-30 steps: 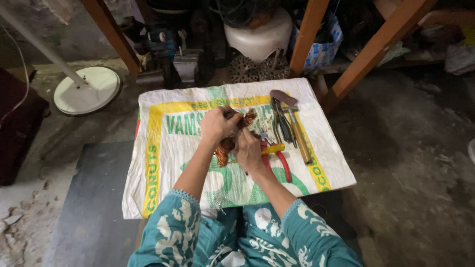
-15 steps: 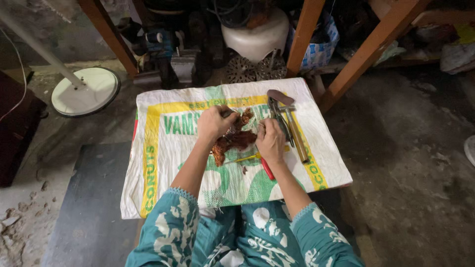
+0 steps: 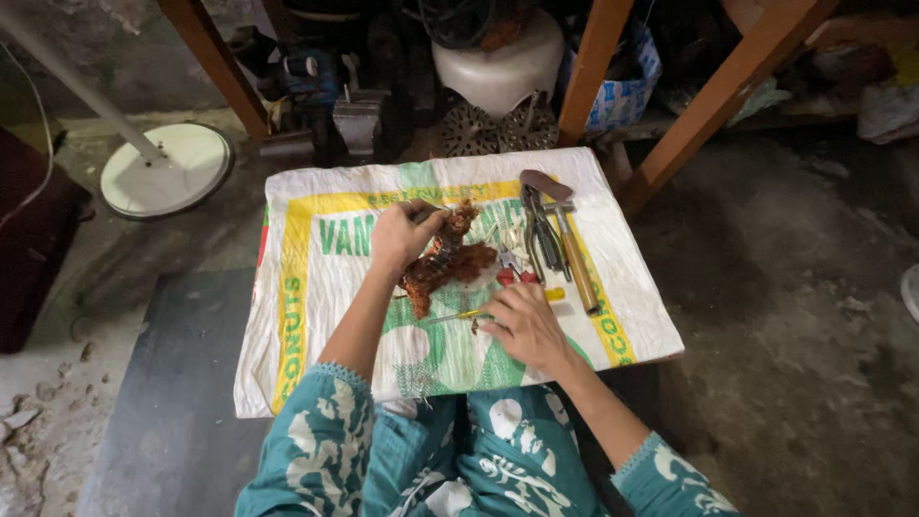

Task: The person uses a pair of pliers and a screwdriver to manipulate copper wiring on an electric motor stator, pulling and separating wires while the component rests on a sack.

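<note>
The right hand [image 3: 525,325] lies fingers spread and flat on the yellow-handled screwdriver [image 3: 458,315], whose long axis runs leftward from its fingertips, just below the rusty brown part [image 3: 445,258] that the left hand [image 3: 402,235] grips at its upper end

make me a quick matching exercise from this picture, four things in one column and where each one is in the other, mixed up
Things:
1. left hand
2. right hand
3. hammer
4. round white base

Places:
A. on the bare floor, off the left side of the sack
B. gripping the rusty brown part at its upper end
C. lying at the right side of the woven sack, beside the pliers
D. resting by the yellow-handled screwdriver, near the sack's front edge

Pairs: 1-B, 2-D, 3-C, 4-A
</note>
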